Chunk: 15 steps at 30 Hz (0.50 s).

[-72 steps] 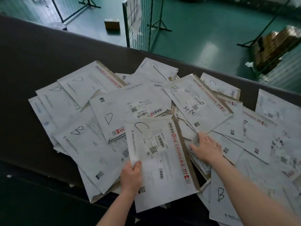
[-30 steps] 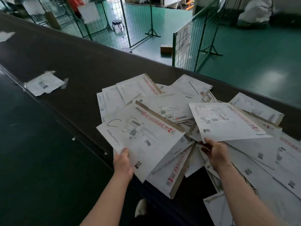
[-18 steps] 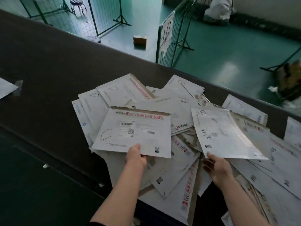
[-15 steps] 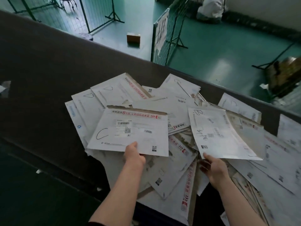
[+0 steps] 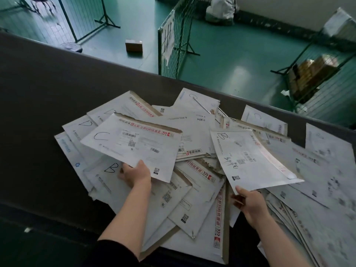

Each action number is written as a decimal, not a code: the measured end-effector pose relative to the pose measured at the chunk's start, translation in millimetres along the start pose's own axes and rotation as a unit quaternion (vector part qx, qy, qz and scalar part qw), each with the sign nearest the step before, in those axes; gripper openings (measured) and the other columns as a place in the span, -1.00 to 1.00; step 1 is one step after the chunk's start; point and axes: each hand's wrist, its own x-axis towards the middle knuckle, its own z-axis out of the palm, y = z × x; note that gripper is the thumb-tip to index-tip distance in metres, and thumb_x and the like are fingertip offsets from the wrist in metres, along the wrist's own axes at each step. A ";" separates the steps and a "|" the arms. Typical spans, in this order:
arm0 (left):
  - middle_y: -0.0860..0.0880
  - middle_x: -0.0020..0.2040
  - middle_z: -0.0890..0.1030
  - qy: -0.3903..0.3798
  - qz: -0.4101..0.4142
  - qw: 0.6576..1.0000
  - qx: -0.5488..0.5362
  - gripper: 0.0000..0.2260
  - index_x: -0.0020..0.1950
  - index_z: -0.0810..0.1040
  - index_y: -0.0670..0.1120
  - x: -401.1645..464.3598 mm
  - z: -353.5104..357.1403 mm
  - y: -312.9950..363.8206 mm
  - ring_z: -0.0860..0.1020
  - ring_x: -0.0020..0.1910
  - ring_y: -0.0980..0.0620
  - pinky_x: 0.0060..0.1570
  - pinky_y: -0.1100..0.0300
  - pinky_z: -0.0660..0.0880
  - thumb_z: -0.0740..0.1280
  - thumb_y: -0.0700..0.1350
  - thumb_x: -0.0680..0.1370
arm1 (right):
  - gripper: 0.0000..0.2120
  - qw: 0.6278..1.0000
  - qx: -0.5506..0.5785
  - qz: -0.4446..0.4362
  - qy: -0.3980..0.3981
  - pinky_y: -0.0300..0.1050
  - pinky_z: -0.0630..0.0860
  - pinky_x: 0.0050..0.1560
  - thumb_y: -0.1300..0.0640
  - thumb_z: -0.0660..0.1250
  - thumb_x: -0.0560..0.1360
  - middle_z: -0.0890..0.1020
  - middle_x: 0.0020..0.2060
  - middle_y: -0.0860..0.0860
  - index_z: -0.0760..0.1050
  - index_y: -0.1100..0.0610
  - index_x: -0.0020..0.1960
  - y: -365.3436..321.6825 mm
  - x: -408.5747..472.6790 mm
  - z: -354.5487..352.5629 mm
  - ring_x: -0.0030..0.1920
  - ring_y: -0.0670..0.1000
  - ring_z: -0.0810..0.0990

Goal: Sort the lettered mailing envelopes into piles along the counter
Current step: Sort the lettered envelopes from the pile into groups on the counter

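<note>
Left hand (image 5: 137, 174) grip pinches C envelope (image 5: 133, 145); right hand (image 5: 248, 204) grip pinches B envelope (image 5: 250, 160). Both raised above unsorted heap (image 5: 192, 199), letters readable for sorting.

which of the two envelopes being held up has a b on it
The envelope in the right hand: B in its top corner. The left hand holds one marked C.

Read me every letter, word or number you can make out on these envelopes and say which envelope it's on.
"C": envelope in the left hand.
"B": envelope in the right hand.
"B": envelope under the left hand.
"D": envelope at the pile's left.
"C": envelope at the far edge.
Printed labels, barcodes and red banners: too small or blurred to read.
</note>
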 end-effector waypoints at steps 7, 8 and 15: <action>-0.24 0.24 0.57 -0.046 0.081 0.987 0.127 -0.68 0.30 0.50 -0.19 10.4 -1.5 9.7 0.59 0.14 -0.26 0.13 -0.03 0.52 0.30 -0.23 0.55 | -0.89 1.000 0.004 0.000 -0.008 -0.02 0.50 -0.23 0.32 0.33 0.61 0.69 -0.17 0.13 0.60 0.23 0.09 8.1 -7.7 6.4 -0.22 0.12 0.61; -0.25 0.23 0.58 -0.051 0.090 0.984 0.143 -0.68 0.30 0.49 -0.19 13.3 -0.9 9.0 0.59 0.13 -0.27 0.11 -0.02 0.52 0.30 -0.25 0.54 | -0.90 1.000 0.000 0.002 -0.007 -0.02 0.50 -0.22 0.33 0.33 0.61 0.70 -0.17 0.13 0.60 0.24 0.08 9.2 -8.8 7.5 -0.22 0.13 0.62; -0.22 0.22 0.57 -0.082 0.044 0.992 0.090 -0.66 0.31 0.38 -0.18 21.7 -3.5 15.4 0.59 0.09 -0.25 0.11 -0.01 0.57 0.21 -0.30 0.53 | -0.86 1.000 0.021 -0.016 0.009 -0.01 0.52 -0.21 0.35 0.30 0.62 0.67 -0.07 0.17 0.56 0.25 0.14 13.3 -7.8 6.2 -0.16 0.15 0.64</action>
